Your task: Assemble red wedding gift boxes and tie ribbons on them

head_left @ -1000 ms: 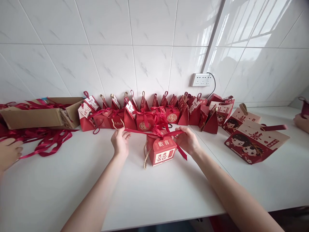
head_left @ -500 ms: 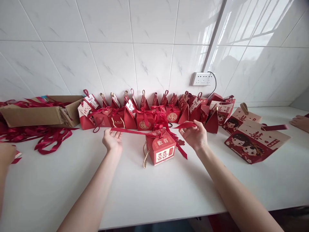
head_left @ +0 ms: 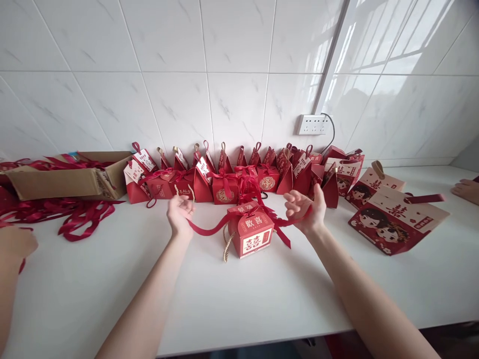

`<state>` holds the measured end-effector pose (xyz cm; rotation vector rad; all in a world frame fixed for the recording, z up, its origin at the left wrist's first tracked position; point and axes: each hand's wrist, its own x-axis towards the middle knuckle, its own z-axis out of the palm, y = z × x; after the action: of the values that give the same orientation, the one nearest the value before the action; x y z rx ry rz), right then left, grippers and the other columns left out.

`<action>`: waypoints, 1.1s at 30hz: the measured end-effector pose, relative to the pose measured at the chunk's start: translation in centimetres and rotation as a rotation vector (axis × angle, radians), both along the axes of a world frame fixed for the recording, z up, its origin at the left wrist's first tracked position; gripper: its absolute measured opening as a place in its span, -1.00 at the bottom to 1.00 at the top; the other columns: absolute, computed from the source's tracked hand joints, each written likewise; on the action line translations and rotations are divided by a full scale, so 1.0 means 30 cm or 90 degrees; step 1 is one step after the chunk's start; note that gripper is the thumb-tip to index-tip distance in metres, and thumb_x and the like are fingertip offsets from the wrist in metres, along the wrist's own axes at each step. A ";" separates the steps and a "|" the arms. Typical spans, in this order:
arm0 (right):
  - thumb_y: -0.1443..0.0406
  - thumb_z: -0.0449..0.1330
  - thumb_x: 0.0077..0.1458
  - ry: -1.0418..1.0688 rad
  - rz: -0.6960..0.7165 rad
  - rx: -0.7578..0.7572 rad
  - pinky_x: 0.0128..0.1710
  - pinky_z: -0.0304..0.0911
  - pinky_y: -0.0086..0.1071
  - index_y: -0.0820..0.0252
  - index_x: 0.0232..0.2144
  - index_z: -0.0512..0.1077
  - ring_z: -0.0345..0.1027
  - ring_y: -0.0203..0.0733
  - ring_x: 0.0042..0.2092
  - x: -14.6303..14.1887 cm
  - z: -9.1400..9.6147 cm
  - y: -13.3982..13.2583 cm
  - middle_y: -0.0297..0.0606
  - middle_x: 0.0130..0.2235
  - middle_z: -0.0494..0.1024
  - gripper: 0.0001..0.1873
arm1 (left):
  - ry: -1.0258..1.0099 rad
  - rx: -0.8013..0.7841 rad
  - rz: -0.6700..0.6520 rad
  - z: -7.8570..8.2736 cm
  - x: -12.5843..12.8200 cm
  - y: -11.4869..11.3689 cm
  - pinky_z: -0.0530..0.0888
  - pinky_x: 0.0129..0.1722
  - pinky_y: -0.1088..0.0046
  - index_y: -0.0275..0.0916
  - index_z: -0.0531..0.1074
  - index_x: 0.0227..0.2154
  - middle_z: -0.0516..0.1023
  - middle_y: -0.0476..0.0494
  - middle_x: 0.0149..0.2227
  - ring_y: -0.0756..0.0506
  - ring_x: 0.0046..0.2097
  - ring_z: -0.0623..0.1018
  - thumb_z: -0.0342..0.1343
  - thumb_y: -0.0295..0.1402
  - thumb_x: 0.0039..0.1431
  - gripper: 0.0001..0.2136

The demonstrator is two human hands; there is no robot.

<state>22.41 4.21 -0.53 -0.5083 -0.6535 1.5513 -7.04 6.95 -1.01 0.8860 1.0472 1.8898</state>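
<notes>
A red gift box (head_left: 247, 234) with gold and white Chinese characters stands on the table between my hands, a twisted gold cord handle (head_left: 226, 248) at its left side. From its top a red ribbon (head_left: 209, 231) runs out both ways. My left hand (head_left: 180, 215), left of the box, has its fingers curled around one slack end of the ribbon. On the other side, my right hand (head_left: 309, 213) holds the ribbon's other part across its palm, thumb raised and fingers bent. Another ribbon tail hangs by the box's right side.
Several red gift boxes (head_left: 225, 192) line the tiled wall. At left are a cardboard box (head_left: 56, 183) of ribbons and loose red ribbons (head_left: 84, 222). Larger printed boxes (head_left: 396, 222) stand at right. Another person's hand (head_left: 18, 244) is at left; a further hand (head_left: 466, 190) rests at far right.
My left hand has shifted slightly right, and the ribbon span, formerly taut, now sags. My right hand has turned, its thumb now up. The person's hand at left has moved right.
</notes>
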 end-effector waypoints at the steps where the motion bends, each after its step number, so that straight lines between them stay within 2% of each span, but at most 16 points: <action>1: -0.15 0.18 -0.17 -0.085 0.010 0.010 -0.73 0.18 -0.50 0.18 -0.64 0.21 0.12 -0.43 -0.64 -0.018 0.001 -0.003 -0.38 -0.54 0.33 -0.46 | 0.060 0.014 -0.029 -0.001 0.017 -0.009 0.33 -0.43 0.48 -0.21 0.25 -0.55 0.27 0.04 -0.62 0.01 -0.52 0.34 0.01 -0.07 -0.11 -0.72; 4: -0.04 0.26 -0.15 -0.333 0.013 0.036 -0.74 0.10 -0.52 0.18 -0.49 0.32 0.19 -0.36 -0.59 -0.070 -0.005 -0.013 -0.38 -0.53 0.33 -0.59 | 0.188 0.015 -0.145 0.001 0.076 -0.053 0.38 -0.28 0.43 -0.25 0.41 -0.49 0.50 -0.10 -0.41 -0.10 -0.28 0.48 0.21 -0.16 -0.21 -0.73; 7: 0.00 0.26 -0.09 -0.500 0.040 0.049 -0.74 -0.02 -0.55 0.16 -0.37 0.32 0.14 -0.41 -0.62 -0.099 -0.023 -0.018 -0.46 -0.56 0.27 -0.60 | 0.407 -0.020 -0.277 -0.001 0.115 -0.096 0.41 -0.23 0.37 -0.22 0.41 -0.35 0.51 -0.11 -0.29 -0.13 -0.21 0.49 0.22 -0.12 -0.13 -0.68; 9: -0.03 0.26 -0.10 -0.549 0.086 0.051 -0.73 -0.04 -0.55 0.16 -0.37 0.27 0.13 -0.42 -0.63 -0.105 -0.034 -0.017 -0.47 -0.56 0.27 -0.56 | 0.521 -0.037 -0.318 -0.004 0.124 -0.110 0.43 -0.24 0.35 -0.20 0.35 -0.26 0.49 -0.12 -0.23 -0.13 -0.20 0.49 0.17 -0.09 -0.07 -0.64; 11: -0.04 0.25 -0.10 -0.576 0.075 0.065 -0.70 0.01 -0.52 0.16 -0.38 0.23 0.14 -0.40 -0.61 -0.109 -0.037 -0.018 -0.45 -0.54 0.30 -0.55 | 0.564 -0.028 -0.316 -0.008 0.123 -0.113 0.44 -0.23 0.33 -0.20 0.31 -0.22 0.48 -0.15 -0.17 -0.14 -0.18 0.50 0.14 -0.08 -0.02 -0.63; 12: -0.03 0.24 -0.08 -0.595 0.030 0.090 -0.66 0.07 -0.50 0.15 -0.38 0.23 0.17 -0.38 -0.58 -0.112 -0.035 -0.021 -0.43 -0.51 0.31 -0.57 | 0.578 -0.011 -0.308 -0.008 0.122 -0.114 0.45 -0.19 0.31 -0.20 0.30 -0.20 0.46 -0.16 -0.14 -0.15 -0.14 0.49 0.12 -0.09 0.00 -0.64; 15: 0.07 0.18 0.02 -0.718 -0.170 0.247 -0.44 0.26 -0.38 0.15 -0.42 0.29 0.28 -0.26 -0.38 -0.133 -0.017 -0.047 -0.32 -0.40 0.36 -0.72 | 0.633 0.082 -0.297 -0.004 0.123 -0.122 0.39 -0.03 0.28 -0.18 0.32 -0.14 0.43 -0.16 -0.06 -0.16 -0.01 0.44 0.07 -0.16 0.07 -0.68; 17: 0.14 0.16 0.06 -0.824 -0.233 0.366 -0.28 0.29 -0.31 0.16 -0.48 0.36 0.30 -0.21 -0.27 -0.152 -0.002 -0.074 -0.26 -0.32 0.36 -0.78 | 0.677 0.136 -0.298 0.003 0.128 -0.134 0.36 0.00 0.30 -0.17 0.37 -0.16 0.43 -0.14 -0.09 -0.15 -0.01 0.43 0.02 -0.18 0.11 -0.73; 19: 0.20 0.18 0.05 -0.892 -0.227 0.433 -0.20 0.29 -0.28 0.17 -0.52 0.39 0.31 -0.20 -0.23 -0.171 0.008 -0.099 -0.23 -0.26 0.36 -0.81 | 0.701 0.156 -0.275 0.010 0.132 -0.147 0.38 -0.10 0.34 -0.19 0.42 -0.28 0.43 -0.11 -0.23 -0.12 -0.14 0.45 -0.04 -0.17 0.16 -0.76; 22: 0.25 0.19 0.06 -0.919 -0.182 0.446 -0.19 0.30 -0.28 0.17 -0.54 0.40 0.34 -0.20 -0.22 -0.183 0.016 -0.116 -0.22 -0.23 0.41 -0.82 | 0.697 0.156 -0.220 0.014 0.137 -0.160 0.35 -0.31 0.41 -0.22 0.37 -0.51 0.37 -0.03 -0.48 -0.05 -0.37 0.41 -0.10 -0.21 0.19 -0.73; 24: 0.25 0.19 0.07 -0.917 -0.157 0.458 -0.17 0.31 -0.27 0.16 -0.55 0.41 0.37 -0.18 -0.19 -0.181 0.018 -0.116 -0.22 -0.21 0.43 -0.82 | 0.701 0.167 -0.198 0.014 0.141 -0.165 0.33 -0.36 0.43 -0.21 0.31 -0.58 0.34 -0.01 -0.54 -0.04 -0.42 0.37 -0.06 -0.29 0.17 -0.76; 27: 0.27 0.20 0.07 -0.920 -0.131 0.489 -0.16 0.33 -0.24 0.16 -0.54 0.41 0.39 -0.16 -0.18 -0.173 0.022 -0.113 -0.20 -0.17 0.44 -0.83 | 0.732 0.211 -0.199 0.012 0.153 -0.174 0.37 -0.23 0.40 -0.20 0.40 -0.50 0.40 -0.06 -0.40 -0.08 -0.28 0.43 0.01 -0.40 0.10 -0.88; 30: 0.30 0.20 0.07 -0.917 -0.112 0.507 -0.14 0.34 -0.22 0.14 -0.50 0.43 0.40 -0.15 -0.17 -0.167 0.027 -0.115 -0.19 -0.15 0.44 -0.88 | 0.746 0.244 -0.237 0.011 0.167 -0.183 0.37 -0.05 0.31 -0.17 0.47 -0.40 0.41 -0.13 -0.23 -0.14 -0.10 0.43 0.03 -0.41 0.08 -0.89; 33: 0.31 0.16 0.10 -0.905 -0.087 0.523 -0.14 0.33 -0.23 0.14 -0.48 0.42 0.39 -0.16 -0.17 -0.167 0.031 -0.121 -0.19 -0.16 0.43 -0.88 | 0.740 0.231 -0.269 0.013 0.175 -0.188 0.35 0.01 0.27 -0.17 0.46 -0.41 0.43 -0.13 -0.19 -0.15 -0.06 0.41 0.04 -0.43 0.06 -0.89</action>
<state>17.42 0.57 0.41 -0.9354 -2.1327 0.4546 -1.79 1.30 -0.62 2.3473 0.9839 1.1267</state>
